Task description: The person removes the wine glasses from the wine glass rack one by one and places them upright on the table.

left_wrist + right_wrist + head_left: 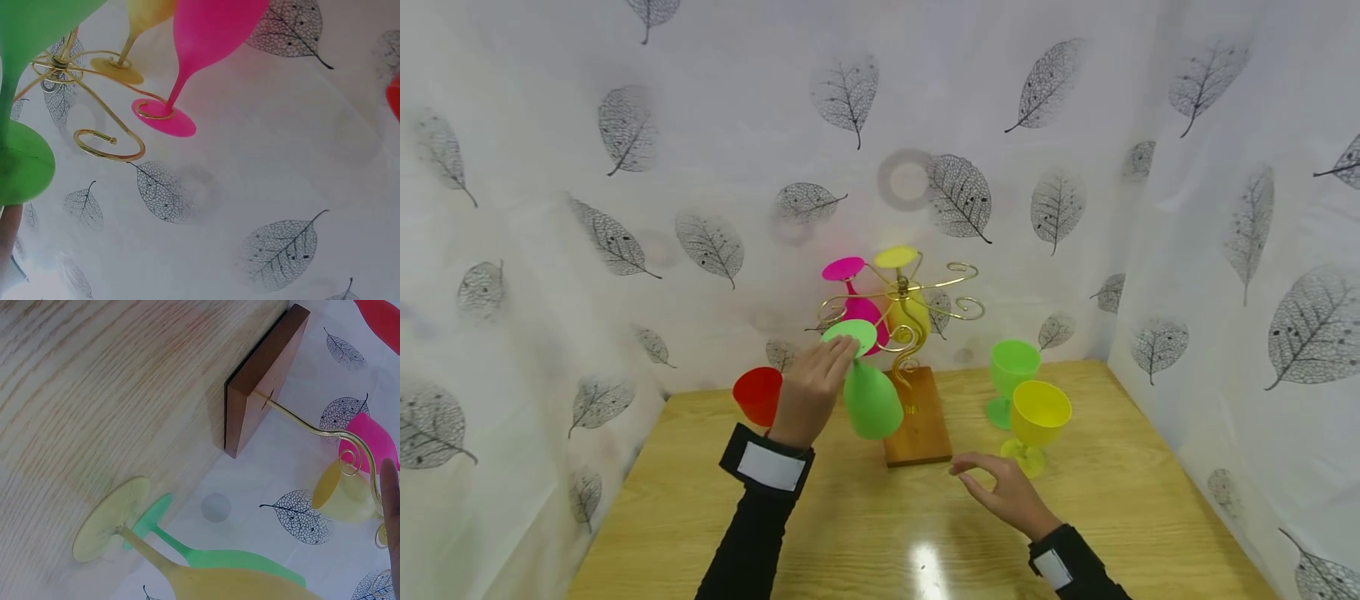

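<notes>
My left hand (811, 387) grips the foot of a light green plastic goblet (872, 404), which hangs bowl-down at the front left of a gold wire glass rack (903, 289). In the left wrist view the green foot (25, 165) lies left of a bare curled hook (112, 147). A pink goblet (865, 312) and a yellow goblet (908, 315) hang upside down from other hooks at the back. My right hand (1003, 493) hovers over the table in front of the rack's wooden base (927, 433), fingers loosely bent and holding nothing.
Upright on the right of the table stand a second green goblet (1015, 367) and a second yellow goblet (1040, 417). A red goblet (757, 395) is at the left, partly behind my left hand. White leaf-print sheeting (737, 125) encloses the wooden table (850, 533) at back and sides.
</notes>
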A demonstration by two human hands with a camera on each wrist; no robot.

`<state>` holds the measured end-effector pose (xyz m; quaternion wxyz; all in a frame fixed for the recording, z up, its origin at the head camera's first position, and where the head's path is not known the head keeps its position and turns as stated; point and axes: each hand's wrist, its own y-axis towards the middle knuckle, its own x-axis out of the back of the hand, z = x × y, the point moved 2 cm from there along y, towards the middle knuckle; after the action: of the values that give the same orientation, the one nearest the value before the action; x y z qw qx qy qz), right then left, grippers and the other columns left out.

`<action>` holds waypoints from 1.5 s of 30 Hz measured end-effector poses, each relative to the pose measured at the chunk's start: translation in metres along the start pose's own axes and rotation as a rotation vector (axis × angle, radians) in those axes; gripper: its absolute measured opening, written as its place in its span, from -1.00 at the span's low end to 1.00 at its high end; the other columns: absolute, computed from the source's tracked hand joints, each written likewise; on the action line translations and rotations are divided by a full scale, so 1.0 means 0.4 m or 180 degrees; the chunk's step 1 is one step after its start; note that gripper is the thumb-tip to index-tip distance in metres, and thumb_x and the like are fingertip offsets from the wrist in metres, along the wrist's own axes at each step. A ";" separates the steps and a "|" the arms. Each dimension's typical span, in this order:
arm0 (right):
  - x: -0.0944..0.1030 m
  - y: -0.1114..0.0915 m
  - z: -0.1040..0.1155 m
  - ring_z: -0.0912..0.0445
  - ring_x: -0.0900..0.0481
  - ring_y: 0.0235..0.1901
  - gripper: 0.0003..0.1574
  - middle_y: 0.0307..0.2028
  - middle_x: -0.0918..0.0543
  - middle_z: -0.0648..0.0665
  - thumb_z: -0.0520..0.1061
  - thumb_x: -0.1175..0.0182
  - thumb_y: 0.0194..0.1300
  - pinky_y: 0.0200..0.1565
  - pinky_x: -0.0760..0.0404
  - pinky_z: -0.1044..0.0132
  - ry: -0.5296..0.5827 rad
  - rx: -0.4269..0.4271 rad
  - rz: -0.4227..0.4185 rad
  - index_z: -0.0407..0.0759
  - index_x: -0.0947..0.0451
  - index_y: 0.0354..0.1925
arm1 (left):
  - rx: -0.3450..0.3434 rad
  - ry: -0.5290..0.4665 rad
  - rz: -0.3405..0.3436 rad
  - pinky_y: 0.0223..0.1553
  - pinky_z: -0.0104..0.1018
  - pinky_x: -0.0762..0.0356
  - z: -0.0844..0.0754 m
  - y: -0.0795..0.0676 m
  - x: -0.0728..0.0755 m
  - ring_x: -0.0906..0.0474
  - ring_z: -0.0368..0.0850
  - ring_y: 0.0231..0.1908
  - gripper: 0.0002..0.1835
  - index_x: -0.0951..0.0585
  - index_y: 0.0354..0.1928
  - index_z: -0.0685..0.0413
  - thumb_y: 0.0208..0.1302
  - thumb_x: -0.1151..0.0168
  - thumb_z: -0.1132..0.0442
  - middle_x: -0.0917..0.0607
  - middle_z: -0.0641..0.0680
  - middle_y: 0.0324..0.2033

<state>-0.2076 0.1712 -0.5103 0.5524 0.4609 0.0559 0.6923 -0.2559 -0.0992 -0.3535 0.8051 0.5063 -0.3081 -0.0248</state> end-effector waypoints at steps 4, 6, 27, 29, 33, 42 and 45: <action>0.000 -0.001 -0.003 0.16 -0.69 -0.30 -0.67 -0.30 -0.74 -0.01 -0.36 -0.25 0.14 -0.18 -0.64 0.43 0.0019 0.0023 -0.0002 -0.13 -0.58 -0.10 | 0.0101 -0.0033 -0.0003 -0.04 -0.11 -0.61 0.000 -0.032 0.003 -0.69 0.04 -0.15 -0.57 -0.65 -0.06 0.24 -0.09 -0.41 0.44 -0.73 0.18 -0.16; 0.001 0.001 -0.003 0.15 -0.69 -0.30 -0.68 -0.31 -0.74 -0.01 -0.36 -0.25 0.14 -0.17 -0.64 0.44 0.0016 0.0038 -0.0012 -0.14 -0.59 -0.11 | 0.0173 -0.0036 0.0052 -0.07 -0.12 -0.63 0.000 -0.050 -0.003 -0.70 0.03 -0.17 -0.59 -0.65 -0.08 0.24 -0.09 -0.41 0.45 -0.74 0.18 -0.18; -0.038 0.019 0.011 0.11 -0.61 -0.03 -0.20 -0.03 -0.66 -0.06 -0.21 -0.41 0.00 0.00 -0.62 0.15 0.0067 0.0041 0.0091 -0.10 -0.36 0.22 | 0.1836 -0.1519 0.1867 -0.41 -0.35 -0.46 -0.072 -0.181 -0.134 -0.39 -0.17 -0.47 -0.89 -0.49 -0.33 0.12 0.18 -0.11 0.48 -0.48 0.01 -0.50; -0.047 0.021 0.015 0.15 -0.51 0.11 0.06 0.12 -0.56 -0.05 -0.10 -0.47 -0.07 0.07 -0.56 0.04 0.0156 -0.0016 0.0132 -0.09 -0.18 0.35 | 0.1937 -0.1643 0.2129 -0.44 -0.39 -0.39 -0.086 -0.188 -0.145 -0.33 -0.18 -0.49 -0.89 -0.46 -0.39 0.10 0.23 -0.08 0.44 -0.42 -0.01 -0.54; -0.068 0.028 0.037 0.21 -0.29 0.30 0.39 0.31 -0.36 -0.05 0.05 -0.54 -0.22 0.19 -0.39 -0.17 0.0424 0.0075 0.0173 -0.16 0.05 0.43 | 0.2034 -0.1741 0.2366 -0.50 -0.43 -0.27 -0.105 -0.199 -0.162 -0.28 -0.19 -0.52 -0.83 -0.41 -0.49 0.08 0.23 -0.03 0.46 -0.33 -0.04 -0.59; -0.091 0.054 0.108 0.06 -0.34 0.30 0.23 0.33 -0.30 -0.24 -0.10 -0.56 -0.23 0.25 -0.43 0.14 0.0979 0.0883 0.0168 -0.25 -0.10 0.32 | 0.2060 -0.1862 0.2520 -0.54 -0.45 -0.26 -0.127 -0.219 -0.184 -0.27 -0.21 -0.55 -0.85 -0.40 -0.42 0.08 0.26 0.00 0.46 -0.28 -0.08 -0.61; -0.077 0.071 0.144 -0.01 -0.33 0.31 0.10 0.29 -0.30 -0.35 -0.15 -0.55 -0.22 0.26 -0.42 0.12 0.1034 0.1252 0.0125 -0.35 -0.19 0.23 | 0.2068 -0.1955 0.2533 -0.53 -0.42 -0.31 -0.131 -0.222 -0.188 -0.30 -0.20 -0.54 -0.86 -0.41 -0.43 0.08 0.28 -0.01 0.42 -0.33 -0.06 -0.60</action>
<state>-0.1886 0.1103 -0.4788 0.4224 0.4433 0.2686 0.7436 -0.2655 -0.0739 -0.4782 0.4306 0.5419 -0.6845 0.2290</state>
